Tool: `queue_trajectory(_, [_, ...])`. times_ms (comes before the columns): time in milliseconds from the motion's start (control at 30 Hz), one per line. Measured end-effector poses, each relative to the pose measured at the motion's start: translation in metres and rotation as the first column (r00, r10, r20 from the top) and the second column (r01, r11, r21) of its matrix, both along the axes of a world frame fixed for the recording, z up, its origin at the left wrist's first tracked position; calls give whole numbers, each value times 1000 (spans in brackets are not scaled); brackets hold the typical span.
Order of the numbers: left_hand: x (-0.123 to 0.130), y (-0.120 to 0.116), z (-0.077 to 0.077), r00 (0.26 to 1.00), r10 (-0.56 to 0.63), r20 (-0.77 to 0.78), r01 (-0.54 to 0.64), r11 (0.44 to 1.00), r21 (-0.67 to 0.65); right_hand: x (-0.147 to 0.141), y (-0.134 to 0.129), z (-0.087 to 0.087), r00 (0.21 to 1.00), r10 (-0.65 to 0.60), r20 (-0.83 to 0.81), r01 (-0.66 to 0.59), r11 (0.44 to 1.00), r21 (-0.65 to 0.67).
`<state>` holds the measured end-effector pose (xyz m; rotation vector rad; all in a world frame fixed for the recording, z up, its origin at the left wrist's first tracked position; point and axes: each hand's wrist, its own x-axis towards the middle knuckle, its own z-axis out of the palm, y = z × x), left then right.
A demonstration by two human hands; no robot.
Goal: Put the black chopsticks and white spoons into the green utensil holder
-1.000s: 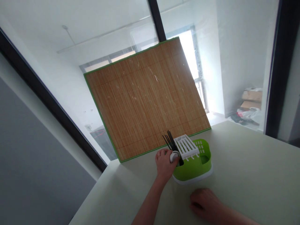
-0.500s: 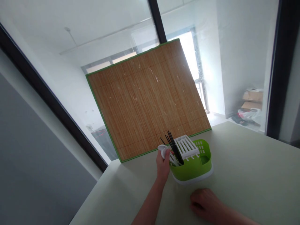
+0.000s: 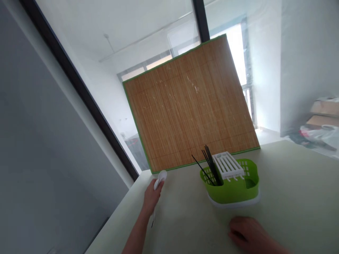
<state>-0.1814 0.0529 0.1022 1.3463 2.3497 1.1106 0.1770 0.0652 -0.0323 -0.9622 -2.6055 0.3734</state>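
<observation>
Left hand (image 3: 152, 195) clamps white spoons (image 3: 162, 175) near the table (image 3: 185, 218)'s far-left corner; right hand (image 3: 246, 231), loosely fisted, by the green basket (image 3: 233, 194)!

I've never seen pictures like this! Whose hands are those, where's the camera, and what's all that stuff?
There's no robot here: these are a person's own bare hands. The camera is worn on that person's head, looking forward and down. The left hand holds white spoons. The right hand is curled in front of a green basket, with nothing visible in it. The basket stands on the pale table. Thin black sticks poke out of it, and a white rack with slots sits at its top. Behind, a brown mat with green edges stands propped up.
</observation>
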Motion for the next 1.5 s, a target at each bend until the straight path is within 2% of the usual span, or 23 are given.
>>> queue_trajectory(33, [-18,-12,-13,996,3,-85,-16,988,-156,0,0,-1,1000,3,1,-3,1000,6])
queue_trajectory(67, [-34,-24,-24,994,24,-110,-48,976,-214,1,0,-2,1000,5,3,-5,1000,14])
queue_trajectory(167, [-75,-60,-49,983,95,-156,-139,943,-303,1,-1,-4,1000,10,15,-11,999,30])
queue_trajectory(267, [-106,-90,-63,964,124,-235,-208,902,-379,2,0,-5,1000,11,23,-11,1000,26])
queue_trajectory(367, [-123,-109,-73,936,135,-323,-283,836,-471,2,0,-6,1000,9,25,-9,1000,23])
queue_trajectory(467, [-123,-115,-81,873,127,-471,-380,783,-493,3,1,-6,1000,9,25,-9,1000,24])
queue_trajectory(567, [-114,-113,-83,770,121,-627,-463,783,-417,3,1,-5,1000,8,23,-9,1000,17])
queue_trajectory(633, [-109,-110,-83,745,138,-653,-483,786,-385,2,2,-4,1000,4,24,-4,1000,11])
queue_trajectory(867, [-118,-107,-82,775,134,-618,-458,793,-402,2,0,0,1000,-2,13,2,1000,-8])
queue_trajectory(1067, [-132,-104,-81,831,61,-554,-355,823,-443,2,-2,4,1000,-12,2,12,999,-36])
queue_trajectory(1267, [-134,-100,-74,829,89,-551,-407,772,-488,2,-2,6,1000,-9,-10,9,999,-34])
queue_trajectory(1500, [-143,-107,-74,818,115,-564,-442,753,-488,2,-4,6,1000,-14,-26,13,1000,-26])
